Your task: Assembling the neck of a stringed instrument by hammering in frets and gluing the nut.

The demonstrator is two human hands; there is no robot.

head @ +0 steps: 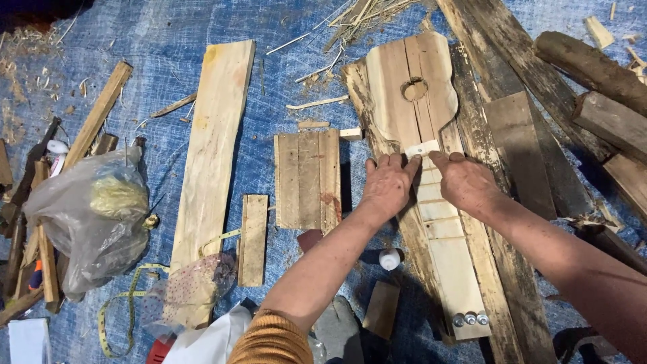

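A guitar-shaped wooden piece (411,81) lies on dark planks, its rounded body with a hole at the top and its long pale neck (451,256) running toward me. A small pale wood strip (422,148) lies across the neck where it meets the body. My left hand (387,185) presses fingertips on the strip's left end. My right hand (465,180) presses on its right end. Three small metal pegs (470,318) sit at the neck's near end.
A long pale plank (214,148), a slatted wooden panel (309,178) and a short board (253,239) lie on the blue tarp. A plastic bag (94,216), yellow tape measure (128,303), white cap (389,259) and wood scraps surround them. Dark logs (593,74) sit at right.
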